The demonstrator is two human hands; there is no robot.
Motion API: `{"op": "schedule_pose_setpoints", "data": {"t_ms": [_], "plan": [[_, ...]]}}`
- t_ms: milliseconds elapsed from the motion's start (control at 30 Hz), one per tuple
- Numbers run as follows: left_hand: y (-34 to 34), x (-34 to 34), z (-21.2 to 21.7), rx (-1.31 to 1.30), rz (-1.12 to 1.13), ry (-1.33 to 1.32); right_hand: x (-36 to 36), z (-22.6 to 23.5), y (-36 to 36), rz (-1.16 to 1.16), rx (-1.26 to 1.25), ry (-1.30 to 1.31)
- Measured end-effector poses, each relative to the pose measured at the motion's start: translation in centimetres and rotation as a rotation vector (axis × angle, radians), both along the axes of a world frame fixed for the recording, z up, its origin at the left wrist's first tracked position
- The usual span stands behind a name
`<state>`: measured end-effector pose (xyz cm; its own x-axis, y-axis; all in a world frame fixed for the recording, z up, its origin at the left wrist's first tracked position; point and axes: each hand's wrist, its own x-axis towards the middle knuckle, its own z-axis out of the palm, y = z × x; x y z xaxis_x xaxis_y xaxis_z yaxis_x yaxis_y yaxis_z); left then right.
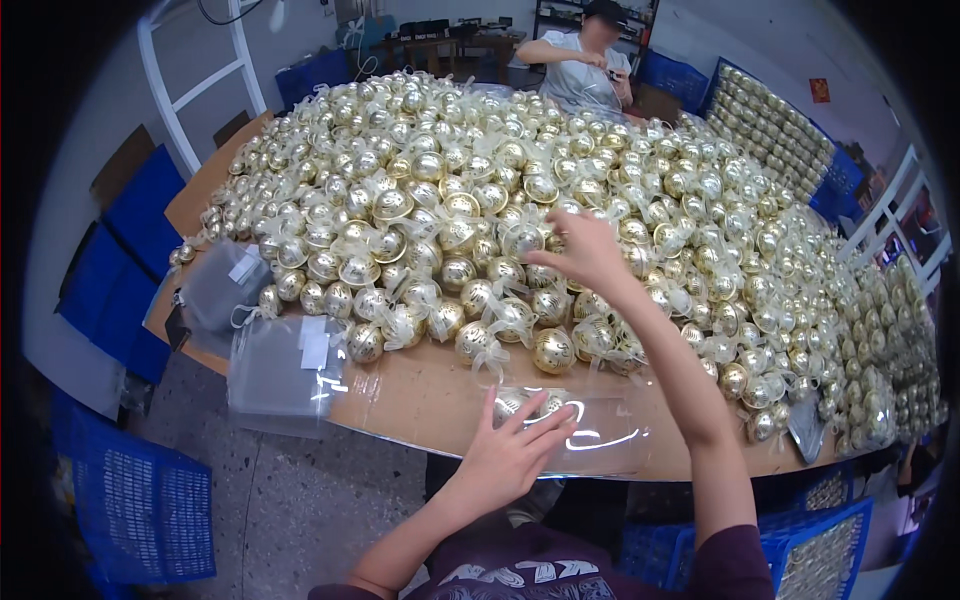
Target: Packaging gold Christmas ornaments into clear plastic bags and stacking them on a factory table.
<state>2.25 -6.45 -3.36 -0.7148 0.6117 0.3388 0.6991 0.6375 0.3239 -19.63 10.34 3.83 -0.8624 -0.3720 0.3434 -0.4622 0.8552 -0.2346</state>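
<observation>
A clear plastic bag (612,425) lies at the table's near edge with a couple of gold ball ornaments (510,404) at its left end. My left hand (508,452) rests over that end, fingers spread and partly covering the balls. My right hand (590,250) reaches across the front of a large heap of shiny gold balls (460,235) with pale ribbons. Its thumb and fingers are apart around the space just above a ball (522,240), and no ball shows in its grasp. Nearer the bag, a single gold ball (553,351) sits at the heap's edge.
Stacks of clear bags (285,375) lie at the table's left front. Blue crates (140,495) stand on the floor at left, with another blue crate (820,550) at lower right. Across the table sits a person (585,75). Bagged balls (885,350) are piled at right.
</observation>
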Motion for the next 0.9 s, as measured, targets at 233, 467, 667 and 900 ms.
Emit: {"op": "schedule_pose_setpoints", "data": {"t_ms": [233, 467, 667, 900], "plan": [[0.7, 0.1, 0.2, 0.063, -0.01, -0.046, -2.5, -0.6, 0.6, 0.133, -0.257, -0.151], [-0.2, 0.3, 0.2, 0.074, 0.019, -0.101, 10.8, -2.2, 11.0, 0.383, -1.227, -1.008], [0.6, -0.1, 1.2, 0.099, 0.013, -0.138, 19.9, -4.8, 10.2, 0.461, -1.524, -0.946], [0.8, -0.1, 0.6, 0.087, 0.017, -0.076, 23.3, -4.5, 14.5, 0.175, -1.289, -0.684]]}}
